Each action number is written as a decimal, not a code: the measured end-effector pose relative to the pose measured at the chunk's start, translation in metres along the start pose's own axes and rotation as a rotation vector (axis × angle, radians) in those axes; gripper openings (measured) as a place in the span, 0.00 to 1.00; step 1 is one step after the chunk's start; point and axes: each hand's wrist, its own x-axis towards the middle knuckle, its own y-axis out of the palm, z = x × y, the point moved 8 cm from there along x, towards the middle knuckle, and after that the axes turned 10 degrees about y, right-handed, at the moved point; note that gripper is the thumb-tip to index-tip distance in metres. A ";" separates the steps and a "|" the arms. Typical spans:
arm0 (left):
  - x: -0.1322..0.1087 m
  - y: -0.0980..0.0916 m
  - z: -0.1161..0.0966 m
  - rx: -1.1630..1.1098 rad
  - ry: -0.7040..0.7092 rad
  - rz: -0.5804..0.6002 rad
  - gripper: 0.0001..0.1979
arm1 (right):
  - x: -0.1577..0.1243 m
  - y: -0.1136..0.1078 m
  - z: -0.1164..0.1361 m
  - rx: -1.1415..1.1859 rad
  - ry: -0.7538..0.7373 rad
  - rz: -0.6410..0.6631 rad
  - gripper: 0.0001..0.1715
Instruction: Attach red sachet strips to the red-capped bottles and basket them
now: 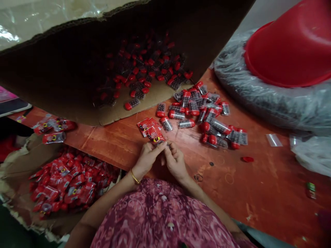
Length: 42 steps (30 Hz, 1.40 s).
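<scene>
My left hand [147, 157] and my right hand [176, 162] meet at the fingertips close to my body, both closed. Pinched between them is the near edge of a red printed card [155, 133] with a yellow and black mark; what lies under the fingers is hidden. More red printed cards [144, 123] lie flat on the table just beyond it. Right of the cards is a clear tube with a red cap [167, 124], dark beads showing inside. A loose pile of similar tubes [193, 107] spreads further right.
A large cardboard box [108, 119] lies open towards me, with many capped tubes inside. At lower left, a torn carton [10, 168] holds red packed pieces. A red tub [289, 51] rests on a plastic-wrapped ring [258, 103]. Rubber bands [198, 177] lie on the red table [219, 213].
</scene>
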 end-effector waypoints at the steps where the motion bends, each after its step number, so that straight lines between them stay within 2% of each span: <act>1: 0.000 0.000 -0.001 -0.006 0.005 -0.008 0.18 | 0.001 0.001 0.001 0.008 0.003 0.013 0.22; 6: 0.004 -0.008 -0.008 -0.059 0.081 -0.120 0.22 | 0.002 0.004 0.006 0.041 0.006 0.057 0.22; 13: 0.001 -0.009 0.001 0.008 0.042 -0.057 0.19 | 0.003 0.002 0.002 0.045 0.040 0.075 0.23; 18: -0.001 -0.014 -0.005 -0.158 -0.020 -0.148 0.19 | 0.003 0.007 -0.002 0.099 0.115 0.218 0.25; 20: -0.002 -0.013 -0.008 -0.189 -0.023 -0.134 0.18 | 0.003 0.008 -0.001 0.087 0.128 0.244 0.24; 23: -0.006 -0.010 -0.009 -0.172 -0.020 -0.083 0.17 | 0.004 0.005 0.001 0.085 0.120 0.174 0.21; 27: -0.013 -0.007 -0.007 -0.137 -0.043 -0.023 0.19 | 0.003 -0.001 0.005 0.045 0.032 0.036 0.23; 32: -0.022 -0.017 -0.004 -0.173 -0.140 -0.048 0.21 | 0.002 -0.006 0.010 -0.258 -0.171 -0.100 0.27; 35: -0.034 -0.035 -0.002 -0.089 -0.242 -0.082 0.23 | 0.004 0.006 0.011 -0.560 -0.248 -0.087 0.27; 37: -0.048 -0.058 -0.007 0.011 -0.275 -0.138 0.23 | 0.007 0.020 0.017 -0.761 -0.328 -0.020 0.27; 39: -0.066 -0.097 -0.019 0.144 -0.257 -0.259 0.23 | 0.014 0.029 0.029 -0.937 -0.444 0.010 0.28; 42: -0.105 -0.179 -0.052 0.468 -0.215 -0.522 0.23 | 0.034 0.016 0.046 -1.168 -0.550 -0.145 0.26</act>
